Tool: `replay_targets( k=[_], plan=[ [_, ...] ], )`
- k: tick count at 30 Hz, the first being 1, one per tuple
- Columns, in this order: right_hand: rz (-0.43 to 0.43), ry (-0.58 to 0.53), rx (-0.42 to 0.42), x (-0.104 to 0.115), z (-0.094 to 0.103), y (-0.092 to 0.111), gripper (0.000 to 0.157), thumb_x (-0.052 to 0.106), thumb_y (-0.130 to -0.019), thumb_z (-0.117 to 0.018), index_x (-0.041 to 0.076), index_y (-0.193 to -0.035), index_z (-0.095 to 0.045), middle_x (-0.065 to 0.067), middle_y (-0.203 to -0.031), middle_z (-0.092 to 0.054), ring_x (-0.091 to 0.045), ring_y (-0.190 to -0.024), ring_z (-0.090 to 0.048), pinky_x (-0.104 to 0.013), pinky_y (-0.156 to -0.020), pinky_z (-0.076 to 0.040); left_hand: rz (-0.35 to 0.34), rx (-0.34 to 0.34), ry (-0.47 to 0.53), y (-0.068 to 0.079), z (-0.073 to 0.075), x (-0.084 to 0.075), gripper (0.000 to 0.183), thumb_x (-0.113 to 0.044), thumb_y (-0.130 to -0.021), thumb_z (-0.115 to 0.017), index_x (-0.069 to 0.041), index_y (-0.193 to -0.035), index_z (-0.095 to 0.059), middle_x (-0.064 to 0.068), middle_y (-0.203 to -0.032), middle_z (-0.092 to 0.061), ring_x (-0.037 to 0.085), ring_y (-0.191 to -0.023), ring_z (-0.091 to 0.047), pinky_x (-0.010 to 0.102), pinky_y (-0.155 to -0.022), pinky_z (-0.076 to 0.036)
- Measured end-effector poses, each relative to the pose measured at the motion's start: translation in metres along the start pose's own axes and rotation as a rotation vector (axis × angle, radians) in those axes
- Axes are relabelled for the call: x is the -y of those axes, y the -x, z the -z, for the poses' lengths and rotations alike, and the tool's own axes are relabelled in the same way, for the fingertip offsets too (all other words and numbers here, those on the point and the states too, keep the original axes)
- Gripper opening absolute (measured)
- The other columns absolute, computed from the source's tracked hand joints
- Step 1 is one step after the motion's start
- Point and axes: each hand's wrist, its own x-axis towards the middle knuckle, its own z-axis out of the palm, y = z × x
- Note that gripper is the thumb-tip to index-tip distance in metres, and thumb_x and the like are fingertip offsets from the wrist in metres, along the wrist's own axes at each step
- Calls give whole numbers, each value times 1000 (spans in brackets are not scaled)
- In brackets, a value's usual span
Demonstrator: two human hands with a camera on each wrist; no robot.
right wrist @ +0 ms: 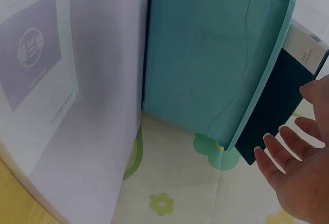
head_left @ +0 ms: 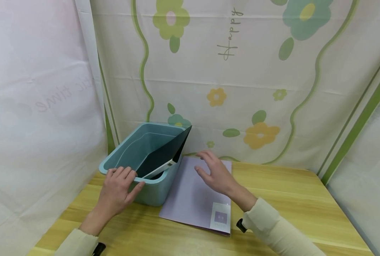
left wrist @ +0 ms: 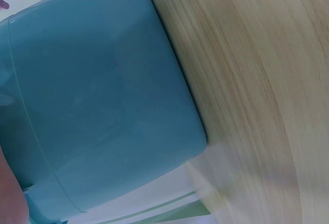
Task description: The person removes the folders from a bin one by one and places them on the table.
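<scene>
A blue-green plastic bin point(head_left: 151, 193) stands on the left of the table. My left hand point(head_left: 114, 190) grips its near rim, fingers over the edge and thumb along the outside. A dark green file folder point(head_left: 167, 151) with a white spine label leans inside, its upper corner sticking out past the right rim. To the right of the bin, a lilac clip file point(head_left: 193, 195) lies flat with a label near its front corner. Above that file hovers my right hand point(head_left: 218, 176), fingers spread and holding nothing. In the right wrist view its fingertips point(right wrist: 259, 152) appear beside the dark folder.
The wooden table point(head_left: 273, 199) extends to the right of the lilac file. A white curtain point(head_left: 257, 64) printed with flowers hangs behind the table. Another white cloth point(head_left: 39, 142) hangs along the left side, close to the bin.
</scene>
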Motion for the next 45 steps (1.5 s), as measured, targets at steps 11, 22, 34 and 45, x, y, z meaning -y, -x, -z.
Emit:
replay_targets(
  k=[11,22,34,45],
  plan=[
    [-9,-43,9,8,-14,-6,44,22,-102,-63,5,-141,-54,-10,-137,-56,-27,-123,-57,-46,-101,-49,-4,-15,0,0,-1,1,54,-60,-106,-35,-13,-84,-52,1,-80,-48,25,-78,-48,47,-77,-38],
    [10,-169,26,17,-23,-11,42,20,-101,-63,5,-140,-54,-10,-138,-55,-26,-124,-56,-46,-101,-50,-2,-19,4,0,0,1,55,-59,-106,-35,-12,-85,-53,1,-80,-47,25,-78,-48,48,-78,-38],
    [11,-188,23,24,-29,-15,44,21,-101,-63,2,-140,-55,-12,-138,-56,-27,-125,-57,-45,-100,-51,-3,-22,4,0,-1,1,56,-59,-106,-34,-11,-84,-52,1,-80,-47,25,-78,-47,48,-78,-38],
    [10,-207,19,29,-33,-20,42,21,-101,-63,0,-138,-57,-15,-136,-58,-25,-125,-57,-44,-98,-52,0,-6,7,-1,0,1,56,-60,-105,-35,-11,-85,-54,2,-81,-49,26,-80,-49,49,-79,-38]
  ],
)
